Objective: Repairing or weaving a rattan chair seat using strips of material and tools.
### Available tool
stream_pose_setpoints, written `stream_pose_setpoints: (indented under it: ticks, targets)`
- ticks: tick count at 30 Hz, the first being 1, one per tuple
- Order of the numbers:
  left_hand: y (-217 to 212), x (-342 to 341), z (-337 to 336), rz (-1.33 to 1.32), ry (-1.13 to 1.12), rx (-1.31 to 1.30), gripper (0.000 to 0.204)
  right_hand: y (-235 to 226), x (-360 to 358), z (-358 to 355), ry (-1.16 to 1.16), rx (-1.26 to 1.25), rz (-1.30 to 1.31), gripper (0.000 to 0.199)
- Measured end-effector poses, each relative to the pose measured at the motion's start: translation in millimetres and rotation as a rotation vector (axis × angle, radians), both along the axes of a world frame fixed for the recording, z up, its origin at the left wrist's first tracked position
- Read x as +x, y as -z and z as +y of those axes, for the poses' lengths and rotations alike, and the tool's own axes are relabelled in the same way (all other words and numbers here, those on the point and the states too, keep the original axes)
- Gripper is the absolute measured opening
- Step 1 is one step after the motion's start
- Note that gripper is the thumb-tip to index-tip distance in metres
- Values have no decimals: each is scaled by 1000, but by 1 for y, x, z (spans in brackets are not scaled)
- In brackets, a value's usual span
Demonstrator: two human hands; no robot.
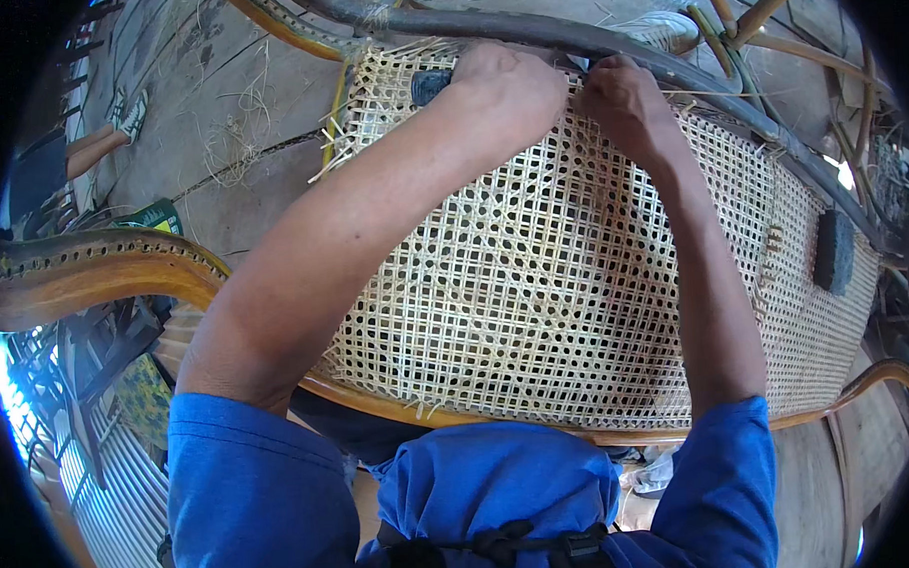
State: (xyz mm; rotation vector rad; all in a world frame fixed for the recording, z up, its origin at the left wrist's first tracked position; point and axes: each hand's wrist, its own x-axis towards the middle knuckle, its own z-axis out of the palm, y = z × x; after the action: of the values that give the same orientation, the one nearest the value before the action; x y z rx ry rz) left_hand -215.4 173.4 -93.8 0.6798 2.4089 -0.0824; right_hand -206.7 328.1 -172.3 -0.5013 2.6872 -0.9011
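Head view looks down on a woven cane panel (575, 280), a pale open-weave lattice stretched in a curved wooden frame (104, 271) that lies across the person's lap. Both forearms, in blue short sleeves (252, 491), reach over the panel to its far edge.

At that far edge of the panel, a dark curved rail (566, 35) runs from left to right. The left hand (508, 87) rests knuckles-up on the weave just short of the rail, its fingers curled down and closed; what they pinch is hidden beneath the hand, so I cannot tell what it grips. Just to the left of that hand, a small dark block (430, 85) lies on the panel, touching or nearly touching the hand.

The right hand (623, 103) sits just beside the left, the two nearly touching at the panel's far edge. Its fingers are bunched together against the weave under the rail; whether they hold a strand is too small to tell.

Loose cane ends (334, 143) stick out from the panel's far left corner. A second dark block (834, 251) lies on the panel near its right end, well apart from both hands.

Beyond the panel's left side lies a bare wooden floor (227, 82) with a scatter of cane scraps (231, 142). Thin bamboo-like sticks (745, 8) lie past the rail at the panel's far right.
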Motion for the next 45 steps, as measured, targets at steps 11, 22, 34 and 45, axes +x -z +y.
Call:
stream_pose_setpoints:
  ticks: [11,22,34,45]
  targets:
    - [-19,-1,-29,17,-334,-46,28,-11,1,3,-158,-63,37,12]
    - [-29,38,-73,235,-413,167,38,-23,-6,20,28,74,101,14]
    - [0,25,-41,-308,-733,670,19,-40,-22,14,-133,400,39,16]
    - [23,8,-57,-659,-552,822,25,-19,-35,21,-150,367,111,16]
